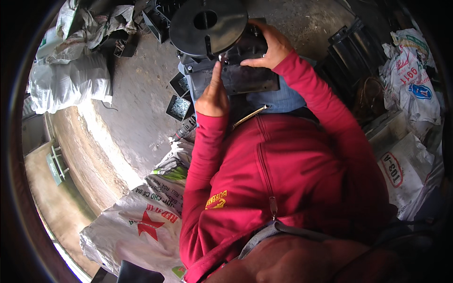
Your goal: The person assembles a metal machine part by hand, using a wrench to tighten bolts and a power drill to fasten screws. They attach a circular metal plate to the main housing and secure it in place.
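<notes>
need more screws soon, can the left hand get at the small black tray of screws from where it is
Probably yes: the left hand rests on the dark plastic part, and the tray of screws lies uncovered on the floor just to its left.

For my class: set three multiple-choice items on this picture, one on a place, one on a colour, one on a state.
1. Where is the round black disc?
A. on top of the dark assembly
B. on the white sacks
C. by the trays

2. What colour are the person's sleeves?
A. blue
B. red
C. green

3. What is the right hand doing?
A. hanging free
B. gripping the dark assembly
C. resting on a sack

Answers: 1 A, the disc sits over the assembly's far end. 2 B, both arms are red. 3 B, its fingers wrap the assembly's edge, while the left hand points a finger at it.
</notes>
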`<state>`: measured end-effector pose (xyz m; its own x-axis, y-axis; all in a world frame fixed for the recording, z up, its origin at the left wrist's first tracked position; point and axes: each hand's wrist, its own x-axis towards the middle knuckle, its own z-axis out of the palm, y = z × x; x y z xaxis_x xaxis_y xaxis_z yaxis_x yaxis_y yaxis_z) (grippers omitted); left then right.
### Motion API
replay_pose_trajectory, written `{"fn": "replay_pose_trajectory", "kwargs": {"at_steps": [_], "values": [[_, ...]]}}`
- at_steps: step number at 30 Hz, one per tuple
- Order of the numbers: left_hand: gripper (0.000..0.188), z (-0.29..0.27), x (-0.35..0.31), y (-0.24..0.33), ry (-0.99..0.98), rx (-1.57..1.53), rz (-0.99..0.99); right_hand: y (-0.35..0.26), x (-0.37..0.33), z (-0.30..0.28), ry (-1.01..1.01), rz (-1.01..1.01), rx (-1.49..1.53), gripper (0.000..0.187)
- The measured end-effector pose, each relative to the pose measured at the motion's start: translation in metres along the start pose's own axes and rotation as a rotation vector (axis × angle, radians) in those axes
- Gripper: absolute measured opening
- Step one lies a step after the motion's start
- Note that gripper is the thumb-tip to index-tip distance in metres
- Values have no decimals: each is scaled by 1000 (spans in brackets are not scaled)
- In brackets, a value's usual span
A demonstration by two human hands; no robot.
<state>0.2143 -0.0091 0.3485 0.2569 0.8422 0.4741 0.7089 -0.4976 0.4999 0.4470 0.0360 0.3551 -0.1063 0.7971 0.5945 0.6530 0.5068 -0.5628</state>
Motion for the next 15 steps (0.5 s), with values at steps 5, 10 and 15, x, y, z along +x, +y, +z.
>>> {"fn": "replay_pose_trajectory", "kwargs": {"at_steps": [5,10,15], "values": [[55,-33,18,16,5,-84,39,5,4,-2,12,-17,10,98],[58,-27,2,5,-172,163,-48,-3,-1,-4,-40,-25,-64,105],[56,-42,4,9,-11,-2,-6,6,2,-3,26,-47,6,100]]}}
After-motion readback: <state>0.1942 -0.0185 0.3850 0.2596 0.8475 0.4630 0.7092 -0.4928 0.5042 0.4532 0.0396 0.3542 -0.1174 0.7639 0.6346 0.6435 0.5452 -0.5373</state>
